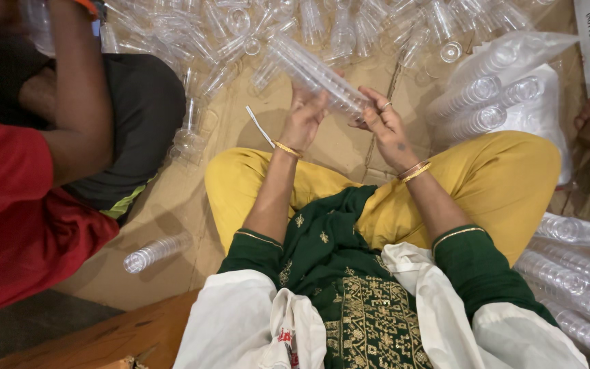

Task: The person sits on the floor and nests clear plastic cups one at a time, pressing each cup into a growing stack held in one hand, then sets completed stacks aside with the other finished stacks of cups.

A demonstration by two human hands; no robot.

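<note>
Hands, left (305,116) and right (382,121), are pinching 1 long stack of clear cups (315,74); supporting both ends is likely keeping it from buckling.

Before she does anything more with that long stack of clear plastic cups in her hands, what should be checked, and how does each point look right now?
1. Both hands on the stack of clear cups: ok; left hand under its near part, right hand at its end.
2. Stack in one unbroken line: ok, as far as visible.
3. Cups fully nested: cannot tell, too transparent.
4. Space over the lap: ok; the stack is held above the cardboard.
5. Neighbour's arm apart from the stack: ok.
6. Loose cups piled just beyond the far end: not ok, crowded.
</note>
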